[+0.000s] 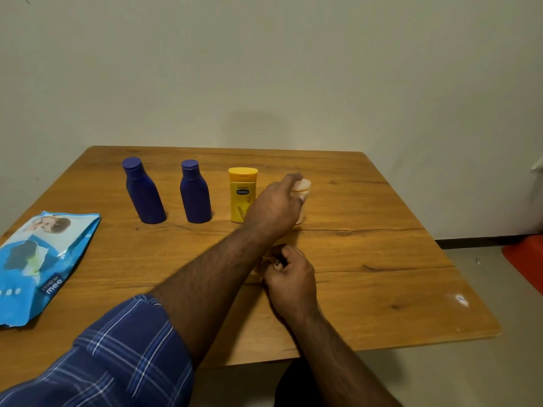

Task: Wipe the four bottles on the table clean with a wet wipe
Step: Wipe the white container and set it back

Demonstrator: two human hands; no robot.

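Plain pale wall (pixel 293 69) behind a wooden table (pixel 367 259), grain and a few dark knots showing; grey floor to the right, with something red (pixel 526 259) cut off at the frame edge. I count four bottles standing in a row toward the far side: two blue bottles (pixel 144 191) (pixel 195 193), then a yellow bottle (pixel 242 195), then a pale bottle (pixel 302 195) at the right end. The pale one I can barely read: my left hand (pixel 273 207) covers most of its body, fingers curled round it just under the cap, so only the cap and a sliver of the side show. The same hand overlaps the yellow bottle's lower right corner. My right hand (pixel 289 277) sits nearer, low over the table, fingers clenched on something pale; I take it for the wipe (pixel 264 267), but only a scrap shows past the knuckles and the left forearm crosses in front of it. Whether it touches the tabletop I cannot tell. A blue wipes pack (pixel 44 259) lies flat at the left edge, partly cut off, well apart from the bottles. A blue checked sleeve (pixel 117 353) fills the lower left.
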